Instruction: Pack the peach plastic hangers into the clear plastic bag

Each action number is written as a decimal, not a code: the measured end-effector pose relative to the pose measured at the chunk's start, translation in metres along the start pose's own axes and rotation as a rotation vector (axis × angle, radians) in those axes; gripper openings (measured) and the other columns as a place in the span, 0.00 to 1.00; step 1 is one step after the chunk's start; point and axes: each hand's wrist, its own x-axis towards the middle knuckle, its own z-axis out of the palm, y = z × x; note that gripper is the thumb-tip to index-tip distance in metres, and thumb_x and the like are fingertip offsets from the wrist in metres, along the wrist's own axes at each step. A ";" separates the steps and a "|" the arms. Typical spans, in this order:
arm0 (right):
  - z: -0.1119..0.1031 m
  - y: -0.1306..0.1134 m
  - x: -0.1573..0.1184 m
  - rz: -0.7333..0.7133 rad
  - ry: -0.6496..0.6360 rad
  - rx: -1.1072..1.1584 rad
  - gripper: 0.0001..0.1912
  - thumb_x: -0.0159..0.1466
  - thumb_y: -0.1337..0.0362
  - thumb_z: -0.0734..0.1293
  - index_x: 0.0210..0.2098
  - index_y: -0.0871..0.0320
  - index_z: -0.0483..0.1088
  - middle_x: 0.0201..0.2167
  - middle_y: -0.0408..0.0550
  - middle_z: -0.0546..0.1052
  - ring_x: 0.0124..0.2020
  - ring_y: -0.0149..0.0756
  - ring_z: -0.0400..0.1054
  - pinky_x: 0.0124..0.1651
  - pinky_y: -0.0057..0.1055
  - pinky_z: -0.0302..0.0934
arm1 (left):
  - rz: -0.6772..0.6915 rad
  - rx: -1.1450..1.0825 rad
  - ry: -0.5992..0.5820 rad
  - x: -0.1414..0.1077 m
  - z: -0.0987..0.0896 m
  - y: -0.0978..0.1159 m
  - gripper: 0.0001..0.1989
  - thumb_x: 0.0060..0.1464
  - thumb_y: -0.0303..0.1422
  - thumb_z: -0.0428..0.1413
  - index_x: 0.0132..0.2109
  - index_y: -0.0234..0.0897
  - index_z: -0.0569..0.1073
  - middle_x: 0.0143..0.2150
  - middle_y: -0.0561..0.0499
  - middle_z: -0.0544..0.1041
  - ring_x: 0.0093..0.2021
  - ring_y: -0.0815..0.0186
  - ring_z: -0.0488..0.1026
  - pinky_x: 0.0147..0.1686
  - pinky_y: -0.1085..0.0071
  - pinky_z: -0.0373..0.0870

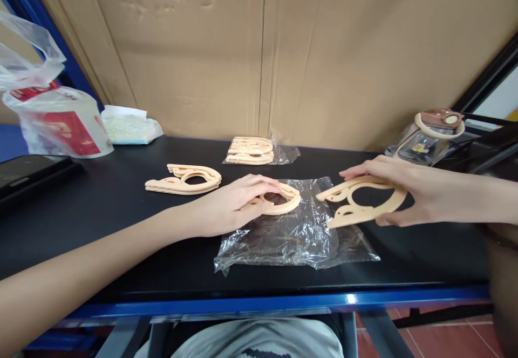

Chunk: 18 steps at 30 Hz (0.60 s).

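My right hand (408, 188) grips a beige folding clothes hanger (352, 218) by its curved end, thumb on one side and fingers on the other. This hanger is folded, its two arms pointing left, above the right part of the clear plastic bags (299, 239). At the middle of the table, my left hand (238, 204) has its fingers closed over another folded hanger (292, 202), which rests on the bags; its left part is hidden under the hand. Left of that hand lies a small stack of folded hangers (182, 185).
A clear bag with several hangers (250, 150) lies at the back, by the cardboard wall (194, 50). On the left are a phone (32, 171), a tissue pack (129, 126) and a bagged tub (65, 126). A bottle (424, 139) stands at the right. The table's front edge (259, 305) is blue.
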 end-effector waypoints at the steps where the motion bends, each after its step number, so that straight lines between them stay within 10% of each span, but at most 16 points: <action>1: -0.001 -0.003 -0.001 -0.008 -0.039 0.018 0.36 0.54 0.54 0.70 0.61 0.49 0.58 0.54 0.48 0.69 0.51 0.46 0.65 0.51 0.39 0.61 | -0.010 -0.024 -0.004 0.000 0.001 0.000 0.18 0.67 0.34 0.42 0.60 0.44 0.65 0.64 0.52 0.63 0.64 0.65 0.58 0.63 0.64 0.52; 11: 0.013 -0.033 0.013 -0.064 -0.116 0.226 0.40 0.53 0.53 0.73 0.62 0.50 0.58 0.59 0.48 0.68 0.56 0.47 0.65 0.55 0.37 0.62 | -0.092 -0.054 -0.095 -0.003 0.000 0.003 0.20 0.67 0.40 0.41 0.64 0.47 0.59 0.68 0.51 0.55 0.68 0.62 0.49 0.65 0.58 0.47; 18: 0.015 -0.038 0.019 -0.062 -0.163 0.346 0.41 0.51 0.53 0.74 0.62 0.47 0.60 0.56 0.45 0.72 0.53 0.46 0.68 0.51 0.36 0.65 | -0.088 0.120 -0.198 -0.005 -0.002 0.008 0.46 0.51 0.59 0.51 0.69 0.46 0.46 0.72 0.46 0.45 0.70 0.49 0.39 0.65 0.46 0.43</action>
